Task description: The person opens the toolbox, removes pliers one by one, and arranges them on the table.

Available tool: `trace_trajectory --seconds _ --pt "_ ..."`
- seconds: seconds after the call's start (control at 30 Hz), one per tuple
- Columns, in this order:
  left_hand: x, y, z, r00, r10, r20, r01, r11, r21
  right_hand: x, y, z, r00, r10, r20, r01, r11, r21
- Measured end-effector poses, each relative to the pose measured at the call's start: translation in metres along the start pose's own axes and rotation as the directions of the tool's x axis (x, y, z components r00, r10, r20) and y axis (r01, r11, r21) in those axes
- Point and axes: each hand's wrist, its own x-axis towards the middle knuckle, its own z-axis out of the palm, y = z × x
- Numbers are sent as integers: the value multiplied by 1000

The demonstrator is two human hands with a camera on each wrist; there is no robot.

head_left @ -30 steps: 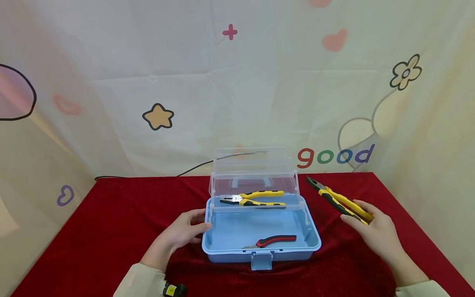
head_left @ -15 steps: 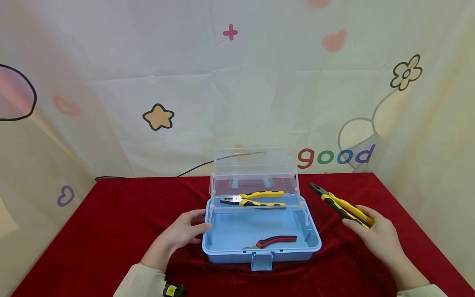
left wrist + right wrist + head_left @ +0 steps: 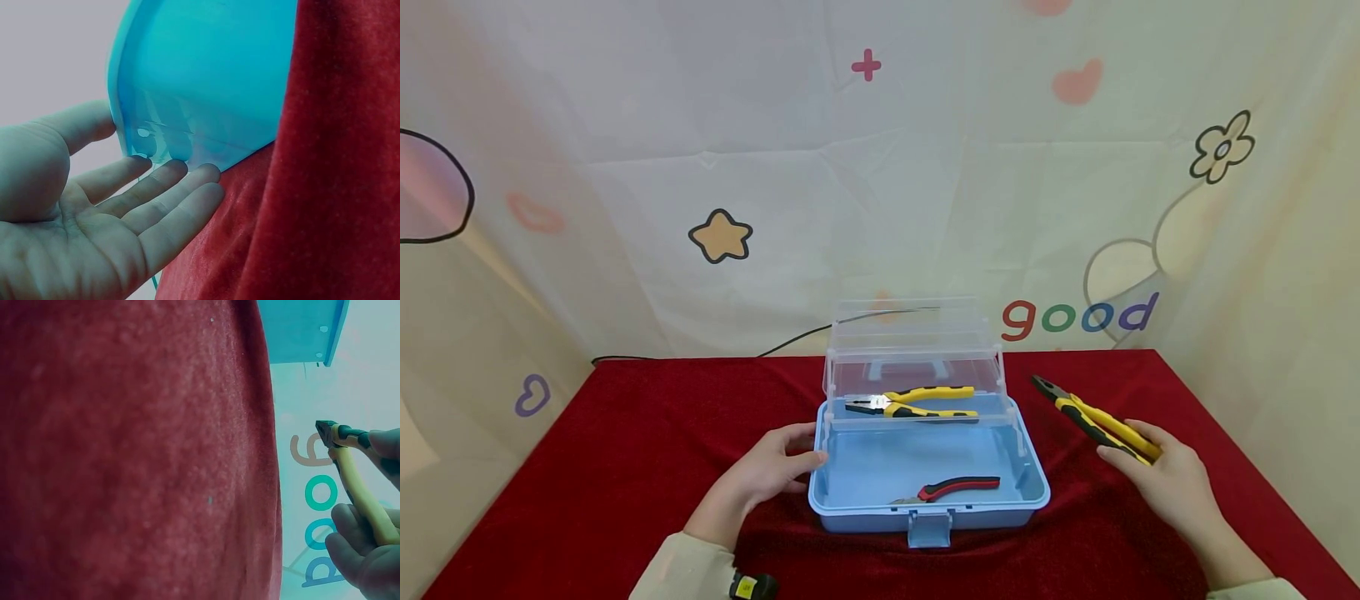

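Note:
My right hand (image 3: pixel 1176 483) holds combination pliers (image 3: pixel 1092 424) with yellow and black handles, right of the box. Their dark nose points away to the upper left; the right wrist view shows the handles between thumb and fingers. At the left side of the blue toolbox (image 3: pixel 865 522), my left hand (image 3: pixel 767 468) rests with fairly straight fingers against the wall and the thumb at the rim. A second pair of yellow-black pliers (image 3: pixel 931 392) lies in the raised clear tray (image 3: pixel 992 408). Red-black pliers (image 3: pixel 958 485) lie inside near the front wall, their nose partly hidden.
The box's clear lid (image 3: pixel 910 321) stands raised at the back. A blue latch (image 3: pixel 929 530) hangs down in front. Red cloth (image 3: pixel 685 417) covers the table, and a printed curtain (image 3: pixel 775 167) rises behind. A black-yellow object (image 3: pixel 752 586) sits beside the left sleeve.
My right hand has shifted slightly right and toward me, carrying the pliers with it. The left hand and toolbox have stayed in place.

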Motion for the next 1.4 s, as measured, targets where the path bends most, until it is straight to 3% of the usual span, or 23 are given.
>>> trace_trajectory --seconds 0.7,1.13,1.4 --pt "-1 2 -1 1000 -5 1 5 1000 10 6 5 -6 997 26 71 -22 999 -48" --pt "-1 2 0 1000 6 8 -6 1000 10 11 10 -6 997 10 71 -4 997 -79" --pt "0 2 0 1000 -11 -1 11 1000 11 12 9 -5 996 38 85 -30 995 -93"
